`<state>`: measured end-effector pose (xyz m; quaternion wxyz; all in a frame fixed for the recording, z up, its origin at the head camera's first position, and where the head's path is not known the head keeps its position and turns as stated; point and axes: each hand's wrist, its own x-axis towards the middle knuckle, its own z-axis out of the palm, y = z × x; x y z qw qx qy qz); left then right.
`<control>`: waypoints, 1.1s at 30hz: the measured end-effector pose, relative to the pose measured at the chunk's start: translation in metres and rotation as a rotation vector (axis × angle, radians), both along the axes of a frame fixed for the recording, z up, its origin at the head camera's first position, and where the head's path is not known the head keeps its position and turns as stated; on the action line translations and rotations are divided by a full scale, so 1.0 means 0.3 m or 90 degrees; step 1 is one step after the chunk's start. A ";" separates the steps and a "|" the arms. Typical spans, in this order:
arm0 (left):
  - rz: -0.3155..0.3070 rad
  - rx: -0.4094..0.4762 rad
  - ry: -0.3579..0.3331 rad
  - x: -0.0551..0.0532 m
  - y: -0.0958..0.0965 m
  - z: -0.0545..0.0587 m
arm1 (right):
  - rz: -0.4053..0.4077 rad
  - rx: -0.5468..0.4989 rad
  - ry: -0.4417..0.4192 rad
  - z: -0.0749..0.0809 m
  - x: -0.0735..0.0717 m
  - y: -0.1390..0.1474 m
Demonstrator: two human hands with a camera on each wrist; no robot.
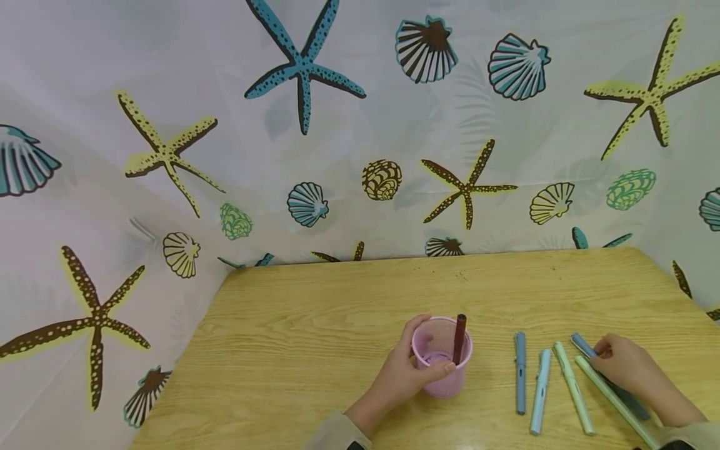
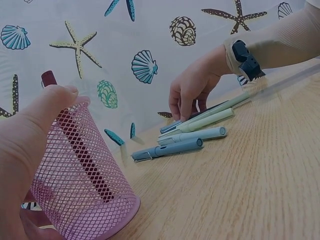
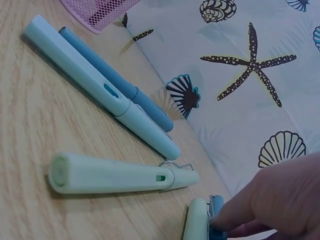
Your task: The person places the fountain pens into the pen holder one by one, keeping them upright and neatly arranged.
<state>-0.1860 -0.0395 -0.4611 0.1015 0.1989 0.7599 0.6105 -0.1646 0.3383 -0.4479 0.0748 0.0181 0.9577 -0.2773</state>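
Note:
My left hand [image 1: 400,374] grips a pink mesh pen cup [image 1: 447,386] standing on the table, fingers at its far left and thumb across the near side. Inside the cup leans a dark red pen [image 1: 460,337], its top above the rim. Toward the right, my right hand [image 1: 632,370] pinches the capped end of a blue pen [image 1: 582,344] that lies on the table, partly covered by the hand. Close alongside it lies a pale green pen [image 1: 614,403]. In the right wrist view, thumb and fingers meet at the blue pen's cap [image 3: 216,206].
Between cup and right hand lie a grayish-blue pen [image 1: 520,375], a light blue pen [image 1: 540,394] and a light green pen [image 1: 574,389], roughly side by side. The wooden table [image 1: 292,350] ends at a hanging cloth [image 1: 349,144] printed with shells and starfish.

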 end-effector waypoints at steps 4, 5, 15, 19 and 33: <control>-0.002 0.002 -0.002 0.002 -0.001 0.001 | -0.001 -0.011 0.002 -0.001 0.005 0.001; -0.004 0.002 -0.002 0.001 0.000 0.002 | -0.003 -0.012 0.007 0.000 0.007 0.002; -0.003 0.003 -0.003 -0.001 0.002 0.008 | -0.017 -0.011 0.083 0.019 0.026 0.025; -0.009 0.007 0.000 -0.004 0.003 0.008 | -0.027 -0.024 0.108 0.032 0.032 0.016; 0.004 -0.004 -0.009 -0.002 0.003 0.004 | -0.049 -0.045 0.274 0.079 0.046 -0.072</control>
